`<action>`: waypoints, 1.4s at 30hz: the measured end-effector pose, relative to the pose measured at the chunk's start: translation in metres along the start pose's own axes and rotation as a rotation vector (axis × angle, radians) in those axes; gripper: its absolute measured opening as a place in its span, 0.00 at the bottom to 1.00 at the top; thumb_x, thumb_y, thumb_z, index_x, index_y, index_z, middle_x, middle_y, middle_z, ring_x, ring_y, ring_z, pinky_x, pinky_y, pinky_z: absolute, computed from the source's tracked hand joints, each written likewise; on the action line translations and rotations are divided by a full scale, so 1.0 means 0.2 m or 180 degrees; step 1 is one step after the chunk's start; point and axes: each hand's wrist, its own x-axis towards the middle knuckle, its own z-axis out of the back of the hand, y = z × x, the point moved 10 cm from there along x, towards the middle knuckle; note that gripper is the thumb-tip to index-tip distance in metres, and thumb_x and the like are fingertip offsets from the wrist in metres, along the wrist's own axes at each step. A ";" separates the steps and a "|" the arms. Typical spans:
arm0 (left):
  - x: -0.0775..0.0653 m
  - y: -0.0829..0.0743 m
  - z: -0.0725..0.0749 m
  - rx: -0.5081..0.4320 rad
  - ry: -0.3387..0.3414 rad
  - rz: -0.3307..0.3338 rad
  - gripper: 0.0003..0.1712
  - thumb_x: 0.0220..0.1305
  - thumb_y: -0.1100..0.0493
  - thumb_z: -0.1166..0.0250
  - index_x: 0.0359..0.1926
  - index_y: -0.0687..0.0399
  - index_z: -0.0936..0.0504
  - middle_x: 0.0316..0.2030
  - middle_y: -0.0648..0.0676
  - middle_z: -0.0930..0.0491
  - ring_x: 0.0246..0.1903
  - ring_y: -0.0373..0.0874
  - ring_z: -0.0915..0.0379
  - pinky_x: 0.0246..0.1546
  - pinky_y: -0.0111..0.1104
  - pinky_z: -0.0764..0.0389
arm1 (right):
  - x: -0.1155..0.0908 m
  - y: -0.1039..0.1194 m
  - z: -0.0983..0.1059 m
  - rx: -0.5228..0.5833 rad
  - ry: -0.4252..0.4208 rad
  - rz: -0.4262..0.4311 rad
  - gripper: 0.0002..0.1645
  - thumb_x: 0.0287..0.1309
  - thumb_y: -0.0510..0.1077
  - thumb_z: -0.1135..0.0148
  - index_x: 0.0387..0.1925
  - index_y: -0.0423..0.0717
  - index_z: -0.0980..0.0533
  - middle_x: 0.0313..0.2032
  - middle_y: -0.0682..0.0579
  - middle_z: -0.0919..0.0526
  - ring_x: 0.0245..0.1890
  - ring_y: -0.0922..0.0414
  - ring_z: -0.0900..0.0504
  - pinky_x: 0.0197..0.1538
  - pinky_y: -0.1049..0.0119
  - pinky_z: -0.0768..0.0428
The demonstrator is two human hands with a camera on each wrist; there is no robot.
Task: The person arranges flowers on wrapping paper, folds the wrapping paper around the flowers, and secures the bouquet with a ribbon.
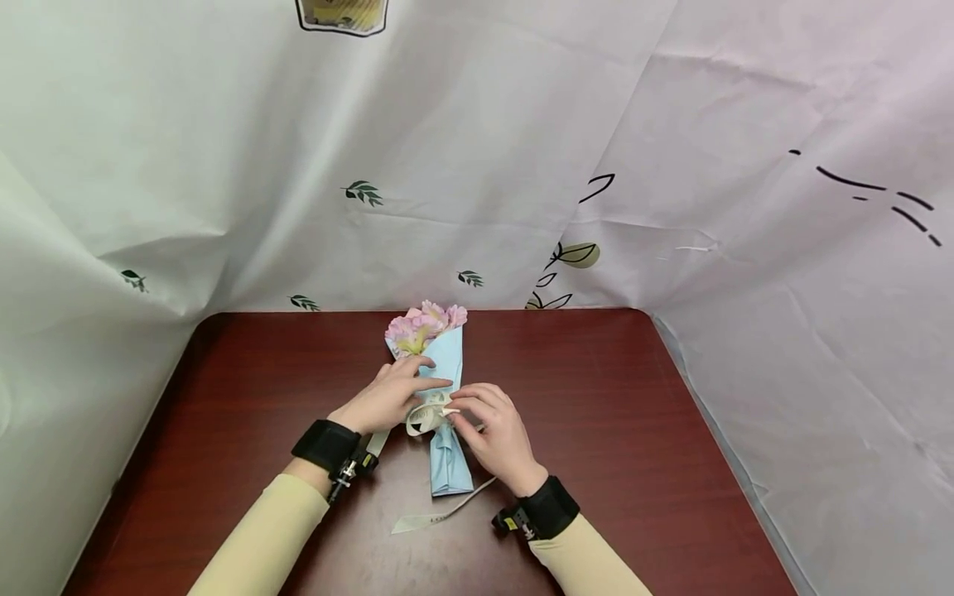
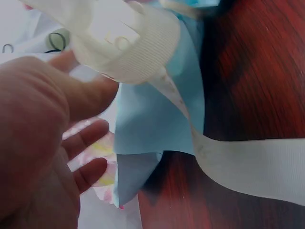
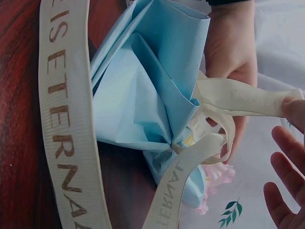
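Note:
A bouquet of pink artificial-looking flowers (image 1: 417, 329) lies in light blue wrapping paper (image 1: 450, 463), with a cream ribbon (image 1: 421, 420) looped around its narrow middle. My left hand (image 1: 391, 397) is over the bouquet, its fingers stretched across the paper. In the left wrist view, the left thumb (image 2: 95, 98) touches a ribbon loop (image 2: 143, 52), and two other fingers extend apart below it. My right hand (image 1: 498, 434) pinches a piece of the ribbon near the knot. The right wrist view shows that ribbon strip (image 3: 252, 99) drawn out toward the right thumb (image 3: 294, 112); the knot is partly hidden.
The bouquet rests on a dark red-brown wooden table (image 1: 596, 414). One lettered ribbon tail (image 1: 425, 521) trails toward the front, another (image 1: 378, 444) hangs beside the left wrist. A white printed curtain (image 1: 484, 165) stands behind and along the sides.

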 end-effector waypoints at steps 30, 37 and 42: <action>0.08 -0.02 0.00 -0.0329 -0.0003 -0.0031 0.10 0.66 0.58 0.36 0.46 0.45 0.13 0.41 0.45 0.15 0.44 0.38 0.21 0.48 0.36 0.22 | -0.06 -0.04 -0.08 -0.0239 0.0400 -0.0061 0.05 0.63 0.50 0.35 0.39 0.60 0.16 0.52 0.60 0.18 0.57 0.61 0.24 0.55 0.57 0.25; 0.07 -0.03 -0.02 -0.0344 0.0061 -0.0097 0.11 0.66 0.58 0.35 0.48 0.46 0.13 0.42 0.46 0.16 0.44 0.39 0.23 0.47 0.36 0.23 | -0.08 -0.06 -0.13 -0.0426 0.0636 -0.0161 0.08 0.63 0.51 0.35 0.40 0.58 0.14 0.50 0.61 0.17 0.56 0.61 0.24 0.56 0.56 0.25; 0.06 -0.03 -0.04 -0.0314 0.0151 -0.0133 0.12 0.66 0.55 0.35 0.49 0.44 0.14 0.43 0.45 0.18 0.43 0.39 0.25 0.44 0.35 0.26 | -0.10 -0.08 -0.17 -0.0555 0.0771 -0.0213 0.07 0.62 0.52 0.34 0.38 0.59 0.13 0.45 0.63 0.15 0.54 0.62 0.23 0.56 0.57 0.26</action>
